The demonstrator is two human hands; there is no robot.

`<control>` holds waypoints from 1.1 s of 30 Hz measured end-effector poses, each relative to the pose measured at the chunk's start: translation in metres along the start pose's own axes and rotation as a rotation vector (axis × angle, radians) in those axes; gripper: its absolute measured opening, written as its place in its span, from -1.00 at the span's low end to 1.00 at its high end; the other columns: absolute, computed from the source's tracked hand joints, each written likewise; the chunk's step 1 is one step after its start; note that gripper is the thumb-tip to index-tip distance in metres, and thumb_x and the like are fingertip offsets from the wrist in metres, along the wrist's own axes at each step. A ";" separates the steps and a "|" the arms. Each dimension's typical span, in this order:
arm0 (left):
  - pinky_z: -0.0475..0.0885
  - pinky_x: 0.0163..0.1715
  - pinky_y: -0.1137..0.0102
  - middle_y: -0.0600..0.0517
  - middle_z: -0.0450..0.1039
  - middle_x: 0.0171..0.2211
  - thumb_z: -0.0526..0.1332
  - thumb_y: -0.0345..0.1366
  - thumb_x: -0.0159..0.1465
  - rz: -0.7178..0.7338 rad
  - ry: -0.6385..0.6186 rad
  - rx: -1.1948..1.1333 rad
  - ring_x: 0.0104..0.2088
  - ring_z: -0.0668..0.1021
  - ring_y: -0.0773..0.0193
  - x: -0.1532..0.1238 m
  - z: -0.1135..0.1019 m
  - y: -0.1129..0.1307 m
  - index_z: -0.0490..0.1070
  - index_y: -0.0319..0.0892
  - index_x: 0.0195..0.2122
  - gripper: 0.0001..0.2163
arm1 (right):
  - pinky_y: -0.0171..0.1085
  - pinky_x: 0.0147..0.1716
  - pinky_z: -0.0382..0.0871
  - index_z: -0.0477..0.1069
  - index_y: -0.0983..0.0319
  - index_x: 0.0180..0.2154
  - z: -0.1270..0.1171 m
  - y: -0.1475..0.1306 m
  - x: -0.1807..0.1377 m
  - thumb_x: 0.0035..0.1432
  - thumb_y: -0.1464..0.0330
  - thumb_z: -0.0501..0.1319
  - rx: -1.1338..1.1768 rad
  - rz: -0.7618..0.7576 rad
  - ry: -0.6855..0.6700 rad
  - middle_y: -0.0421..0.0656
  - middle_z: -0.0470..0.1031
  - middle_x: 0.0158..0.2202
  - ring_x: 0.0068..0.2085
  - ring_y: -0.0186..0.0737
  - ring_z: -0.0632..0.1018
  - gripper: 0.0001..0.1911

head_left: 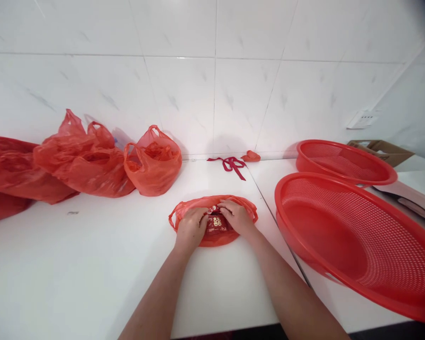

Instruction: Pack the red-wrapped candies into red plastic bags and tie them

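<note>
A thin red plastic bag (217, 241) lies opened out on the white table in front of me. Inside it is a dark red packet (217, 222) with a pale gold double-happiness mark. Another small red packet (213, 208) with white and gold print sits just behind it. From the left, my left hand (191, 228) reaches into the bag, its fingers closed at the packets' left edge. My right hand (238, 217) comes in opposite, with bent fingertips pinching the rear packet. The fingers partly cover both packets.
Several filled red plastic bags (153, 163) line the wall at left. A dark red ribbon (230, 164) and a crumpled red bit of plastic (251, 156) lie behind. Two red baskets (322, 226) stand at right, near a cardboard box (393, 151). A table seam runs beside the baskets.
</note>
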State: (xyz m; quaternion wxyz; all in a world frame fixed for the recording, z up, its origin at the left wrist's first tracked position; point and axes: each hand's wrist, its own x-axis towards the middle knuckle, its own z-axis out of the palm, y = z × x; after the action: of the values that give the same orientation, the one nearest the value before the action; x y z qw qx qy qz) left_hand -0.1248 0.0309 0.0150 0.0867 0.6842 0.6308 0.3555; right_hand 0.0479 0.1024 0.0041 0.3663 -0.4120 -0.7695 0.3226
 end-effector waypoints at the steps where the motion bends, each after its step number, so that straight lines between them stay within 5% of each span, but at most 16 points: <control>1: 0.37 -0.07 0.24 0.02 0.52 -0.15 0.06 -0.30 0.26 -0.011 0.034 0.016 -0.11 0.50 0.14 0.001 0.000 -0.003 0.46 -0.07 -0.13 -0.76 | -0.14 0.12 0.23 0.49 0.17 -0.12 0.000 0.001 0.000 0.19 0.35 0.09 -0.011 0.009 -0.015 -0.13 0.46 0.02 0.08 -0.20 0.42 -0.73; 11: 0.16 0.18 0.09 -0.07 0.23 0.20 0.14 -0.06 0.21 -0.179 0.012 0.001 0.23 0.23 0.02 0.002 0.013 -0.026 0.36 -0.07 0.07 -0.58 | -0.10 0.12 0.23 0.38 0.14 0.04 0.002 0.001 -0.003 0.12 0.36 0.16 -0.012 -0.016 -0.097 -0.13 0.41 0.07 0.08 -0.15 0.41 -0.59; 20: 0.05 0.19 -0.03 -0.15 0.15 0.24 0.37 -0.03 -0.07 -0.081 -0.100 0.118 0.24 0.19 -0.10 -0.001 0.018 -0.027 0.24 -0.04 0.17 -0.26 | -0.16 0.10 0.25 0.40 0.10 0.01 0.001 0.009 0.000 0.18 0.40 0.04 0.041 0.096 -0.026 -0.20 0.44 0.04 0.06 -0.22 0.43 -0.62; 28: 0.20 0.13 0.08 -0.09 0.35 0.10 0.33 -0.18 0.01 -0.097 -0.030 0.012 0.13 0.35 -0.02 0.002 0.014 -0.023 0.39 -0.09 -0.01 -0.52 | -0.14 0.07 0.28 0.42 0.14 -0.03 0.000 0.016 0.003 0.16 0.41 0.05 0.018 0.154 0.073 -0.18 0.47 0.00 0.02 -0.22 0.45 -0.64; 33: 0.40 -0.19 0.24 0.04 0.51 -0.24 0.19 -0.22 0.13 -0.234 0.029 -0.139 -0.22 0.52 0.14 0.003 0.003 -0.017 0.41 -0.07 -0.26 -0.84 | -0.18 -0.01 0.32 0.45 0.14 -0.12 -0.006 0.014 0.003 0.12 0.39 0.11 -0.017 0.089 0.164 -0.18 0.50 -0.08 -0.06 -0.22 0.48 -0.72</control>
State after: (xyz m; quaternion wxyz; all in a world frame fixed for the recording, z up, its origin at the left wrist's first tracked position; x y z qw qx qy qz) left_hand -0.1368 0.0382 0.0045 0.1656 0.5931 0.6814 0.3957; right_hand 0.0572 0.1129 -0.0033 0.4099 -0.4738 -0.7206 0.2970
